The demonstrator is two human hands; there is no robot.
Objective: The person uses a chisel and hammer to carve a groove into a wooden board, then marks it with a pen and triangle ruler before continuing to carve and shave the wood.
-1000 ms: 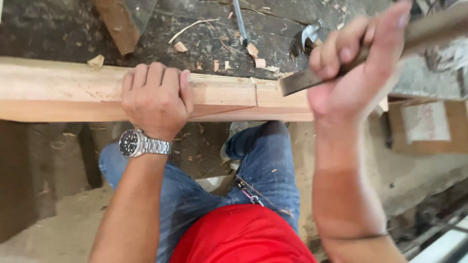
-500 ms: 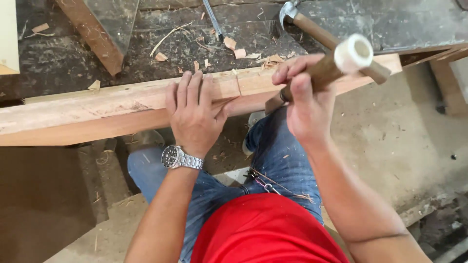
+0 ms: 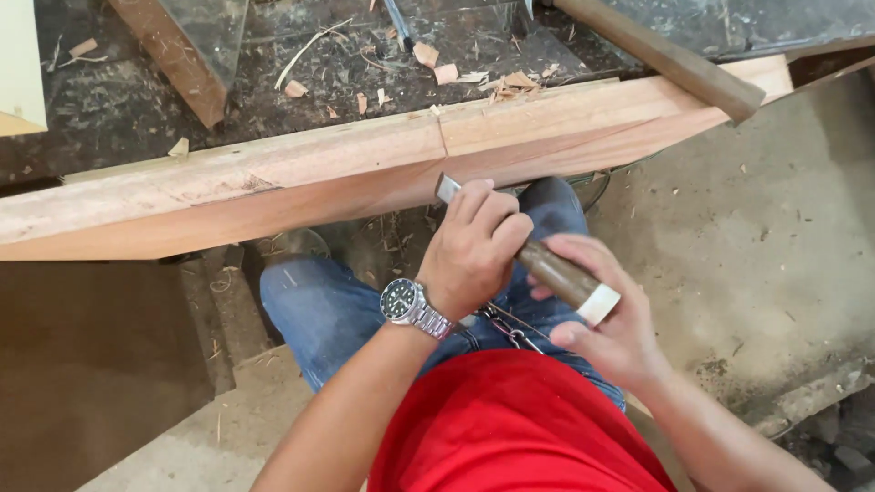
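A long reddish wooden beam (image 3: 301, 182) lies across the dark workbench edge, with a cut line near its middle. Below its front face both hands hold a chisel (image 3: 547, 264) with a dark wooden handle and a pale end ring. My left hand (image 3: 474, 246), with a wristwatch, wraps the chisel near the metal blade, whose tip sits just under the beam's lower edge. My right hand (image 3: 602, 319) grips the handle's rear end.
A hammer handle (image 3: 665, 59) lies on the beam's right end. Wood chips (image 3: 437, 68) are scattered over the dark bench top (image 3: 346, 64). A wooden block (image 3: 178, 55) stands at the back left. Concrete floor (image 3: 766, 237) lies to the right.
My left hand left the beam's top and took the chisel near the blade. The right hand dropped below the beam with the chisel. The view shifted right.
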